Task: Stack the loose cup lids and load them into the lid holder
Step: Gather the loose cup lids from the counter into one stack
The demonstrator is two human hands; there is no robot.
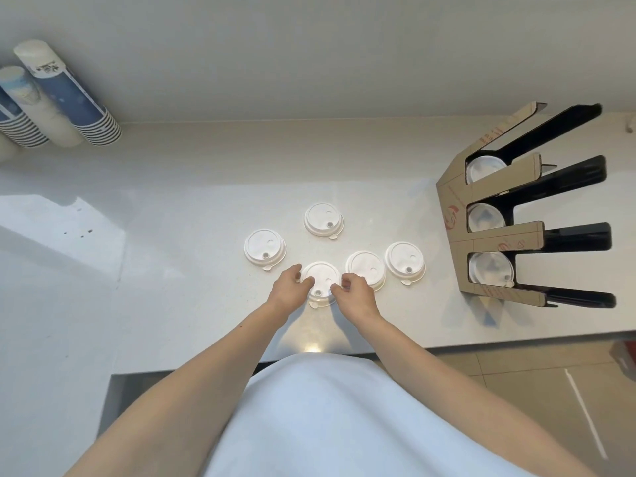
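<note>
Near lid (321,280): on the counter (172,256), 6 o'clock of the cluster.
Other lids: four loose, at 9 (265,247), 12 (324,219), 3 (366,269) and farther 3 (405,261).
Left hand (289,289): fingers curled on the near lid's left rim.
Right hand (354,290): fingers pinching its right rim.
Handling (judged): light, thin, flexible plastic; slick; lift by opposite rim edges.
Lid holder (457,235): 3 o'clock, three slots partly filled.
</note>
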